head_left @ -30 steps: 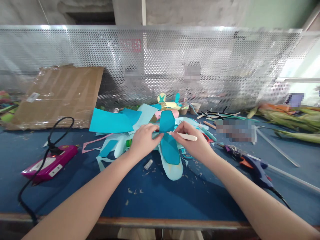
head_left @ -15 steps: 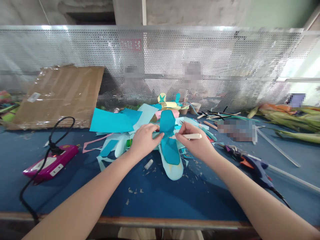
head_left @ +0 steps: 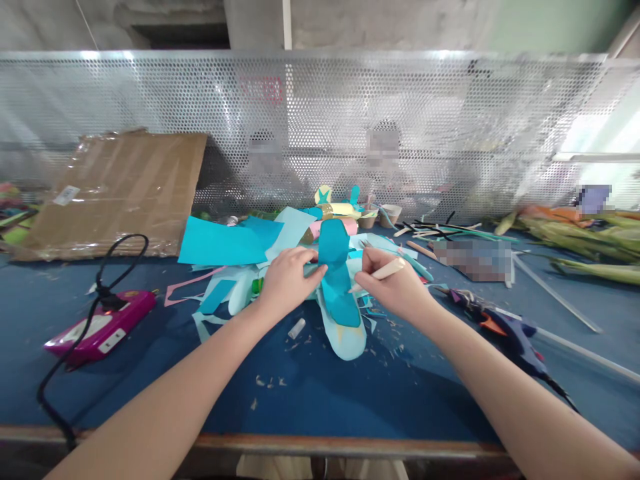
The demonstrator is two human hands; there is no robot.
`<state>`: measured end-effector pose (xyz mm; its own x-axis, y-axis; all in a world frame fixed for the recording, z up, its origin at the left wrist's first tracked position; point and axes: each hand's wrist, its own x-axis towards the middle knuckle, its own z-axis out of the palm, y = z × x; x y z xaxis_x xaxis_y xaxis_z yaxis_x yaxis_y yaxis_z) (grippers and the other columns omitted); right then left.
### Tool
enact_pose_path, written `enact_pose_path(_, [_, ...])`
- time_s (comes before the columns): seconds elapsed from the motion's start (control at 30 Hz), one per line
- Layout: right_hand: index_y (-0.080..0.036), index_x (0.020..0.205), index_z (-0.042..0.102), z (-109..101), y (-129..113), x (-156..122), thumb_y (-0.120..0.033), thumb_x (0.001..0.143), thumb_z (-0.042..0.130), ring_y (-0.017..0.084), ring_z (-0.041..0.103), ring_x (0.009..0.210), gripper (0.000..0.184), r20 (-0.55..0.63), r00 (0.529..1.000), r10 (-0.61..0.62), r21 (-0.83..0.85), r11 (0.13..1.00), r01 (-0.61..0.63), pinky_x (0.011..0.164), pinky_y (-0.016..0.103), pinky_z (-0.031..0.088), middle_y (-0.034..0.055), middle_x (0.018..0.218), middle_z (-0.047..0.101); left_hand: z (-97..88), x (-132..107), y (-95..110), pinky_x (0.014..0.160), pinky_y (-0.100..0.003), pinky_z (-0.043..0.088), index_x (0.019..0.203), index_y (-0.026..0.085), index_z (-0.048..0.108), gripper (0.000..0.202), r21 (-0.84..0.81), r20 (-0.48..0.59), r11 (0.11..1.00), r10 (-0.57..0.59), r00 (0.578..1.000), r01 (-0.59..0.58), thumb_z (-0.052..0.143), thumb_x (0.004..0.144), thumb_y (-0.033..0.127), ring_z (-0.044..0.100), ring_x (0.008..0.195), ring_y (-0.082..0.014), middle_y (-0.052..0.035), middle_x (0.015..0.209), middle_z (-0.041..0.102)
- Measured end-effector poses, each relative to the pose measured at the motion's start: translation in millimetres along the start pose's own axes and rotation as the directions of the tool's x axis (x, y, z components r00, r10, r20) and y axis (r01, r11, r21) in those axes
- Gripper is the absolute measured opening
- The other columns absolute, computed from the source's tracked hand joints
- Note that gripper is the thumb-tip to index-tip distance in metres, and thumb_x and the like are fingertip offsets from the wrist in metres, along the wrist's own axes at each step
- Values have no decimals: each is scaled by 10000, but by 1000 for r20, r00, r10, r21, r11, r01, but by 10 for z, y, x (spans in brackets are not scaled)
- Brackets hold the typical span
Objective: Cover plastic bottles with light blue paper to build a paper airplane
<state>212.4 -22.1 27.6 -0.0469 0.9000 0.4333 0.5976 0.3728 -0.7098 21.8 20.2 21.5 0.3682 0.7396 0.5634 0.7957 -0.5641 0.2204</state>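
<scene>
The right hand has drawn slightly closer to the teal paper shape, and the pale stick it grips, level and pointing right a second ago, now tilts upward with less showing.

both arms reach forward, left hand and right hand apparently pinching.

Teal paper shape, seemingly cream stick
</scene>
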Motion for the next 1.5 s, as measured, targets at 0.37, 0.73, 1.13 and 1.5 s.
enact_pose_path(0.37, [-216, 742, 535, 63, 36, -29, -364, 787, 644, 117, 476, 581, 189, 12, 999, -53, 199, 979, 49, 531, 256, 364, -32, 658, 566, 21, -6, -28, 850, -387, 488, 857, 190, 638, 98, -11, -13, 1000, 5, 1000, -5, 619, 864, 286, 634, 963, -262, -65, 963, 712])
enact_pose_path(0.73, [-217, 774, 597, 105, 71, -17, -392, 809, 661, 126, 515, 629, 190, 65, 994, -90, 170, 982, 78, 549, 260, 388, -14, 726, 607, -3, 4, 2, 823, -365, 487, 846, 185, 634, 80, -12, 28, 1000, -16, 999, 17, 619, 868, 261, 633, 947, -256, -66, 932, 702])
enact_pose_path(1.13, [-209, 668, 493, 77, 47, -23, -282, 760, 628, 98, 439, 555, 179, 83, 995, -50, 142, 989, 37, 513, 247, 337, -54, 627, 521, -16, 4, 21, 816, -365, 486, 848, 187, 637, 82, 3, 28, 1000, -15, 999, 15, 640, 863, 267, 631, 934, -255, -64, 935, 701])
enact_pose_path(1.5, [-221, 563, 376, 16, -10, -34, -220, 667, 560, 101, 356, 505, 211, 106, 994, -8, 36, 999, 5, 470, 262, 261, -66, 518, 412, 15, -2, -20, 837, -363, 494, 857, 204, 640, 89, 7, -1, 1000, 4, 1000, -4, 631, 861, 292, 639, 949, -246, -53, 932, 705])
